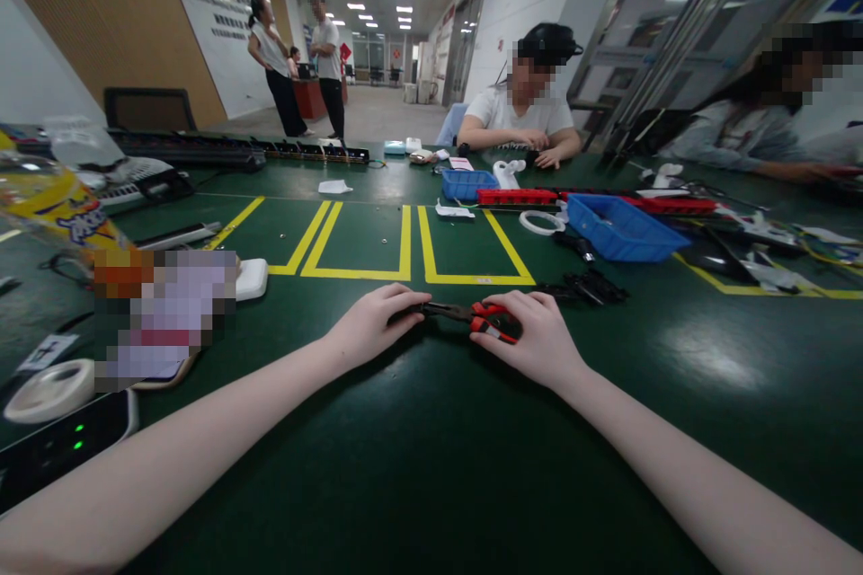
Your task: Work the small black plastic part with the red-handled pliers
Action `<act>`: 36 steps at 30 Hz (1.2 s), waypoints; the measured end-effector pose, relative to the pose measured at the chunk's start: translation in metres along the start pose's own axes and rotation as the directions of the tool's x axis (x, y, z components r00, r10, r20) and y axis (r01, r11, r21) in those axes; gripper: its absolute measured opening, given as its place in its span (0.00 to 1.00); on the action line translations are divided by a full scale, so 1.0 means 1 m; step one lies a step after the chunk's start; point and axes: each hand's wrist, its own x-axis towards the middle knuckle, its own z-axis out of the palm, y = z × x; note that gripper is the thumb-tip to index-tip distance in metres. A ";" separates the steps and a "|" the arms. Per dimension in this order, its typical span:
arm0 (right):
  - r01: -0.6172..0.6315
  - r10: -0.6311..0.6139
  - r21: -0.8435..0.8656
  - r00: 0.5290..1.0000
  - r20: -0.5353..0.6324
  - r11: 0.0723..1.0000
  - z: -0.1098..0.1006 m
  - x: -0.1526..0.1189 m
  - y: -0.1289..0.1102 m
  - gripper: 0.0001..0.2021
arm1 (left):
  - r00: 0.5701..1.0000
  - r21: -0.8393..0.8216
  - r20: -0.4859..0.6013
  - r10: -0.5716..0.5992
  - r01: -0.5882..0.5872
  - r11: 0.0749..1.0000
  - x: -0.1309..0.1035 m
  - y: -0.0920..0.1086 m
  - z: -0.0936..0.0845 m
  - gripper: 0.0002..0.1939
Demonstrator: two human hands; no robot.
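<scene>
Long-nose pliers with red handles (486,321) lie level just above or on the green table, in front of me. My right hand (536,332) is closed around their handles, which are slightly spread. The dark jaws point left and reach the fingertips of my left hand (381,323). Those fingers are pinched together on a small dark piece (404,313) at the jaw tips. Most of that piece is hidden by the fingers, so its kind is unclear.
Yellow tape frames (357,274) mark the green table (418,467). Blue bins (624,229) and a black cable bundle (586,286) are to the right. A phone (172,314), tape roll (50,391) and bottle (67,207) stand left. A person (522,103) sits opposite.
</scene>
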 end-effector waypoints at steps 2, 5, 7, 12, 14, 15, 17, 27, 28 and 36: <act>0.002 -0.002 -0.003 1.000 -0.005 1.000 0.000 0.000 0.000 0.23 | 1.000 -0.002 -0.004 0.003 -0.003 1.000 0.000 0.000 0.000 0.17; 0.003 -0.003 0.005 1.000 -0.002 1.000 -0.001 0.000 -0.001 0.22 | 1.000 -0.003 -0.006 0.010 -0.010 1.000 0.000 -0.002 0.001 0.16; 0.004 -0.004 0.014 1.000 0.005 1.000 -0.002 0.000 -0.002 0.22 | 1.000 -0.010 -0.011 0.023 -0.023 1.000 0.000 -0.003 0.002 0.16; 0.002 -0.003 0.027 0.999 0.037 1.000 -0.003 0.000 -0.002 0.21 | 0.996 -0.015 -0.048 0.071 -0.072 0.997 0.001 -0.007 0.004 0.15; -0.003 0.001 0.035 0.999 0.054 0.999 -0.002 0.000 -0.002 0.21 | 0.994 -0.004 -0.060 0.086 -0.086 0.996 0.001 -0.009 0.005 0.14; -0.004 0.002 0.038 0.998 0.060 0.999 -0.002 0.000 -0.002 0.21 | 0.993 0.004 -0.067 0.095 -0.095 0.995 0.001 -0.010 0.005 0.14; -0.007 0.004 0.041 0.998 0.069 0.999 -0.002 0.001 -0.002 0.21 | 0.990 0.019 -0.080 0.116 -0.115 0.993 0.001 -0.011 0.006 0.14; -0.023 0.017 0.058 0.995 0.103 0.998 -0.003 0.002 -0.004 0.21 | 0.982 0.038 -0.112 0.153 -0.150 0.988 -0.001 -0.009 0.005 0.16; -0.026 0.019 0.056 0.994 0.108 0.998 -0.003 0.002 -0.004 0.21 | 0.982 0.039 -0.111 0.153 -0.150 0.988 -0.001 -0.010 0.005 0.15; -0.003 0.002 0.020 0.998 0.057 1.000 -0.002 0.001 -0.001 0.21 | 0.991 -0.003 -0.086 0.099 -0.100 0.995 0.000 -0.009 0.004 0.15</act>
